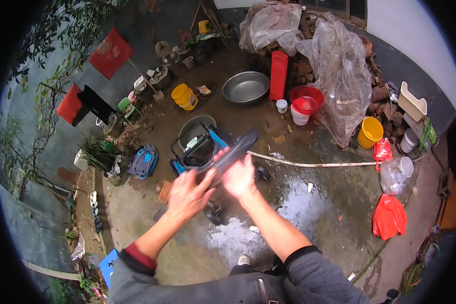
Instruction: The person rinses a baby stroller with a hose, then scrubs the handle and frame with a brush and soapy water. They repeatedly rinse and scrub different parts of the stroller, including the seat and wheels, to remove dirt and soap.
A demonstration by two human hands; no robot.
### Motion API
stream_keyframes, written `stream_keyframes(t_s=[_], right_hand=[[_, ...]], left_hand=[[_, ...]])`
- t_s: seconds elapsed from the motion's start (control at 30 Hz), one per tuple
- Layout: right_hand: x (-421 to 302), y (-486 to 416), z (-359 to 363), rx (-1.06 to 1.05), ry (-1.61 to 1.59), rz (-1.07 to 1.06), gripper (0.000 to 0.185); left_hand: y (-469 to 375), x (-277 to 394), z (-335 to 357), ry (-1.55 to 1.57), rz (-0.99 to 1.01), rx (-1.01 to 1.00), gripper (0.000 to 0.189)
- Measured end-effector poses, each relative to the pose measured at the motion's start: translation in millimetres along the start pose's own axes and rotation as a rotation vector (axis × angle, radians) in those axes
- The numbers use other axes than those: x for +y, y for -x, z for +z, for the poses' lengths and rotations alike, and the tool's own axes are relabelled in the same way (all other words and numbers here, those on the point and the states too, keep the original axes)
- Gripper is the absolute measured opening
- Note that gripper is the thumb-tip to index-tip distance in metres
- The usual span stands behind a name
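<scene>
Before me stands a wheeled frame [220, 140] with blue tubes, black bars and small black wheels, which looks like a stroller. A long dark part [237, 152], blurred by motion, slants across its top between my hands. My left hand [190, 193] lies at the lower left end of that part, fingers and thumb spread against it. My right hand [239, 174] is at its right side, palm facing up, fingertips partly behind it. Whether either hand grips it is unclear. The frame's lower portion is partly hidden by my hands.
A grey basin [209, 121] lies behind the frame. A pale pole [311, 164] runs right across the wet concrete. A metal basin [246, 87], yellow bucket [184, 97] and red basin [314, 99] stand farther back. A grey-blue backpack [143, 161] is left; a red plastic bag [389, 217] is right.
</scene>
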State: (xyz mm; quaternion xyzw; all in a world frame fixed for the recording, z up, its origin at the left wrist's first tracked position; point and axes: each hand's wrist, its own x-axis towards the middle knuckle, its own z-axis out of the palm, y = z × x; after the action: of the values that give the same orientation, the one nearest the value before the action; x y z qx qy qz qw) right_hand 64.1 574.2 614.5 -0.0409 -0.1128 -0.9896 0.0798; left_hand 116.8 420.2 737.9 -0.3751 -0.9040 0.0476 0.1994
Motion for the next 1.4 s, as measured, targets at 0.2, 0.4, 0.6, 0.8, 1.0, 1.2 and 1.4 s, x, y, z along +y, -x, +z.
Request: stream_keyframes(t_s=[0.2,0.4,0.6,0.8,1.0,1.2,1.4], right_hand=[[-8,3,-2,-0.101,-0.107,0.043,0.059],[-35,-8,1,-0.166,-0.247,0.113,0.078],[-45,-13,6,0.155,-0.2,0.112,0.061],[-62,-21,15,-0.031,-0.24,0.139,0.052],[-51,-21,5,0.198,-0.137,0.094,0.071],[-47,-16,11,0.393,0.247,0.019,0.063],[-44,-21,23,0.242,0.224,0.094,0.07]], left_hand=[[-170,57,76,-0.039,0.046,0.002,0.049],[-36,22,-10,-0.08,0.014,-0.122,0.066],[-175,58,84,-0.136,-0.049,-0.275,0.043],[-197,56,121,-0.086,-0.073,-0.369,0.044],[-57,46,-3,-0.076,-0.695,-0.332,0.067],[-93,82,68,-0.062,-0.501,0.054,0.057],[97,34,42,-0.112,-0.854,0.198,0.069]])
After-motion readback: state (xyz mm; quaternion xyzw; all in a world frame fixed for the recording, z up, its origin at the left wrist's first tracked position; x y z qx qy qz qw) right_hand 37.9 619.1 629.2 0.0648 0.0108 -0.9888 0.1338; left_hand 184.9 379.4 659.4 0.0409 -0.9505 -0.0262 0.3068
